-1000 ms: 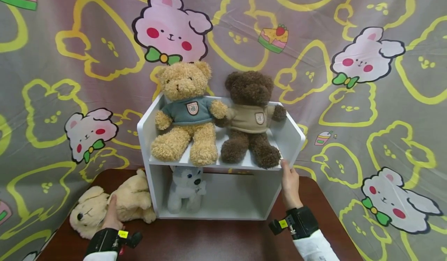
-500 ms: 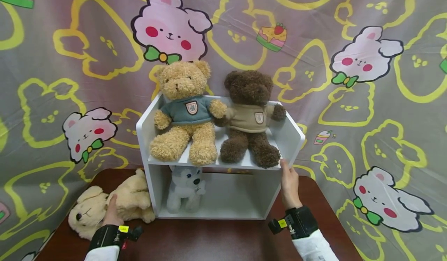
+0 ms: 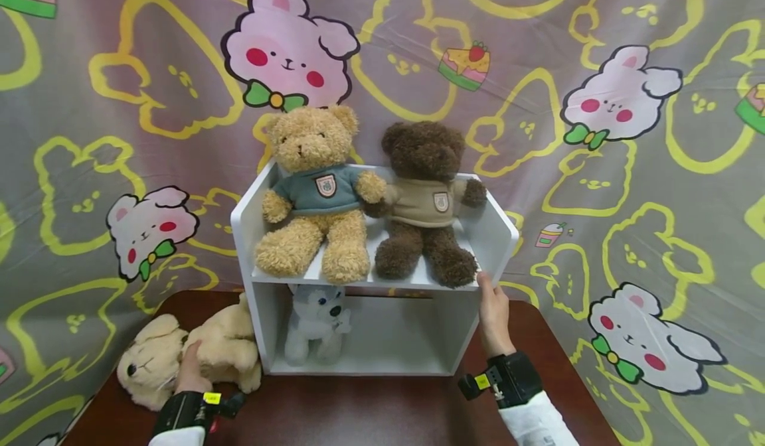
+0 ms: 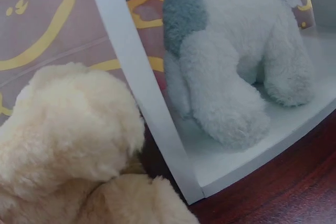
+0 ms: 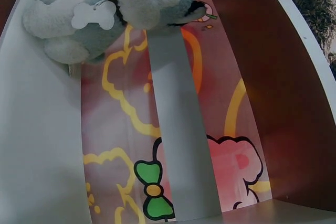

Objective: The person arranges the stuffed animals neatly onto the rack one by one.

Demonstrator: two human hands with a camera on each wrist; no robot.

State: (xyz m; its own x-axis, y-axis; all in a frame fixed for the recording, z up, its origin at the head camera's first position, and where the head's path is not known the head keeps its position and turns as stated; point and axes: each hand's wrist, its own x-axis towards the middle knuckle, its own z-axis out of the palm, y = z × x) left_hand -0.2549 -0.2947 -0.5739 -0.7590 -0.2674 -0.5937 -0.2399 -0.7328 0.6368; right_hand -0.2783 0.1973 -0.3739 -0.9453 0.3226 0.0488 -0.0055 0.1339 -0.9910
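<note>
A cream plush dog (image 3: 218,340) lies on its side on the table, left of a white two-tier shelf (image 3: 472,333). My left hand (image 3: 192,370) holds the dog about its middle, thumb on top and the other fingers hidden by the fur. In the left wrist view the plush dog (image 4: 79,124) is close beside the shelf's side panel (image 4: 142,87). My right hand (image 3: 495,316) grips the shelf's right side panel, thumb at the front edge near the upper board, fingers mostly out of sight.
On the upper tier sit a tan teddy bear (image 3: 317,194) in a blue sweater and a dark brown teddy bear (image 3: 424,200) in a khaki one. A grey-white plush husky (image 3: 317,326) stands at the lower tier's left. Patterned cloth (image 3: 538,48) hangs behind the brown table (image 3: 358,413).
The left hand's thumb has gone from sticking up to lying lower against the plush dog, which has shifted slightly. The right hand stays on the shelf.
</note>
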